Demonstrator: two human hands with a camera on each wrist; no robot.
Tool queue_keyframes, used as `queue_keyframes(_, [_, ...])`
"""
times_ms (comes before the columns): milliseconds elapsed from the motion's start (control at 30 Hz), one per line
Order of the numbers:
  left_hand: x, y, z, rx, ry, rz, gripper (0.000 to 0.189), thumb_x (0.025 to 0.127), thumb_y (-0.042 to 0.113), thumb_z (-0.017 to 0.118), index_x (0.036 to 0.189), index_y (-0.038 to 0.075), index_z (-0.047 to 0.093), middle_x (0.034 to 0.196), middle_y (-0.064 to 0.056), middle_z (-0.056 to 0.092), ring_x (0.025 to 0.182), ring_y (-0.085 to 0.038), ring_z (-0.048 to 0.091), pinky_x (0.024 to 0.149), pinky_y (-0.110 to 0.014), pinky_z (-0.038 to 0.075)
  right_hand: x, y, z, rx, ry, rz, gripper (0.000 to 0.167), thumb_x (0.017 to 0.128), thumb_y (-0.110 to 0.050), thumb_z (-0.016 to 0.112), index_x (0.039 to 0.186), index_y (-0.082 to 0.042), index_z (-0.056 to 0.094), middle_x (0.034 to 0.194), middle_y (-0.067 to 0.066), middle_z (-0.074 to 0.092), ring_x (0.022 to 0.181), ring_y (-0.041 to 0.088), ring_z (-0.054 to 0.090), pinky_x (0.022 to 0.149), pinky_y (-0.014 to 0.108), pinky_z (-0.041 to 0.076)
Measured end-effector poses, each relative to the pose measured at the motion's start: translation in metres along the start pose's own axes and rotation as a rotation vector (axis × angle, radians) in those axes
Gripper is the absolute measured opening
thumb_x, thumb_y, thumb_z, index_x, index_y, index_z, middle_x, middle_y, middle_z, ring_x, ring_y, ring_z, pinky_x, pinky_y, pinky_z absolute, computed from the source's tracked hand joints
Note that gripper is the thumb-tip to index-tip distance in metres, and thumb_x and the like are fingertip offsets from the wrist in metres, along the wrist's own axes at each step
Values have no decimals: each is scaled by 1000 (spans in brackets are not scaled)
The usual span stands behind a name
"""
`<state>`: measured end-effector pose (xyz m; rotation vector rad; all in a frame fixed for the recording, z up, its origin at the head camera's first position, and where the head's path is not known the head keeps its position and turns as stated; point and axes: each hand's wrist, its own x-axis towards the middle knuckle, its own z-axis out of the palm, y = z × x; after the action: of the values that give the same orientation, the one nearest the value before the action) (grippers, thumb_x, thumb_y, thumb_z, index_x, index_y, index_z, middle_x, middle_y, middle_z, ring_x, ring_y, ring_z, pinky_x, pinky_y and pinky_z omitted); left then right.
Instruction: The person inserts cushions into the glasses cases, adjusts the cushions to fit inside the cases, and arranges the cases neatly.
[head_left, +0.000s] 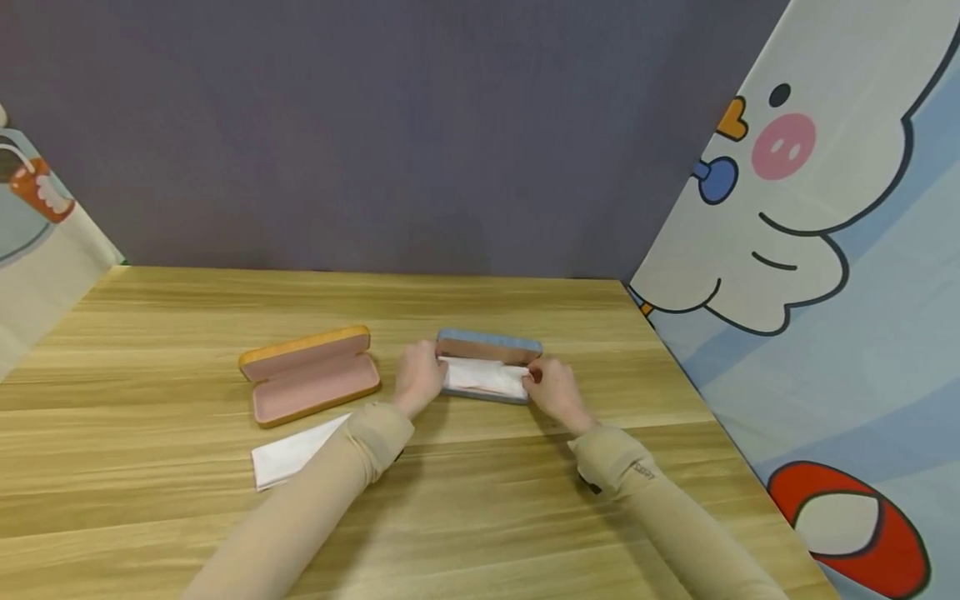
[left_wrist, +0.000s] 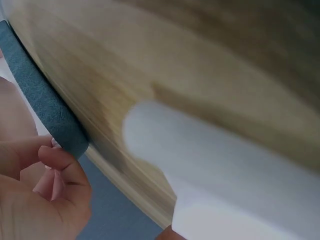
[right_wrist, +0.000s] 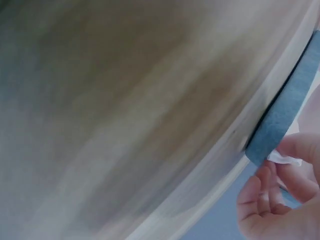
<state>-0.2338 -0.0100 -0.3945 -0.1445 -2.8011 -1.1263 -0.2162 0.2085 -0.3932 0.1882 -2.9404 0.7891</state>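
A blue glasses case (head_left: 489, 339) stands with its lid up on the table, and a folded white cloth (head_left: 483, 377) lies along its inside. My left hand (head_left: 418, 377) pinches the cloth's left end at the case's edge. At the opposite end, my right hand (head_left: 557, 390) pinches the cloth's right corner between thumb and fingers. In the right wrist view, a bit of white cloth (right_wrist: 285, 159) sticks out by the fingertips, beside the blue case (right_wrist: 282, 117). The left wrist view has the blue case (left_wrist: 45, 95) right against the thumb and finger.
To the left, an orange glasses case (head_left: 317, 390) with a pink lining lies open. Another folded white cloth (head_left: 288, 454) rests in front of it, partly covered by my left sleeve (head_left: 315, 492). A dark grey panel (head_left: 375, 133) rises behind the wooden table (head_left: 480, 533).
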Motion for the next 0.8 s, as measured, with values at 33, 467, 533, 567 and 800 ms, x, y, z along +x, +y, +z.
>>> queue_keyframes(33, [0, 0, 0, 4, 0, -1, 14, 88, 1, 60, 75, -1, 64, 70, -15, 63, 56, -17, 47, 49, -26, 35, 0, 0, 0, 7, -5, 1, 13, 87, -5, 63, 76, 0, 64, 67, 7, 56, 56, 13, 43, 51, 23, 35])
queue_keyframes(467, [-4, 3, -10, 17, -42, -3, 43, 94, 14, 54, 54, 13, 39, 47, 2, 36, 40, -9, 34, 36, -18, 26, -1, 3, -3, 49, -4, 1, 19, 93, -9, 59, 85, 3, 71, 70, 10, 63, 55, 11, 47, 51, 22, 38])
queue_keyframes(533, [-5, 2, -11, 3, -47, -4, 41, 95, 13, 54, 56, 12, 39, 49, 1, 36, 40, -9, 33, 36, -18, 26, -1, 1, -3, 23, 8, -9, 18, 91, -6, 60, 76, 1, 68, 66, 8, 60, 53, 12, 46, 50, 22, 37])
queue_keyframes(567, [-5, 2, -11, -4, -49, -3, 41, 95, 13, 54, 57, 12, 39, 49, 1, 35, 40, -9, 33, 36, -18, 25, -1, 1, -3, 15, 11, -10, 19, 90, -5, 60, 72, 0, 64, 62, 7, 57, 52, 12, 44, 49, 22, 35])
queue_keyframes(800, [-5, -1, -12, -48, -111, -29, 29, 97, 19, 53, 74, 1, 55, 58, -8, 49, 42, -12, 37, 38, -21, 30, -4, -7, -7, 43, -56, 57, 28, 86, -5, 56, 61, -9, 44, 53, -1, 36, 45, 10, 32, 43, 21, 26])
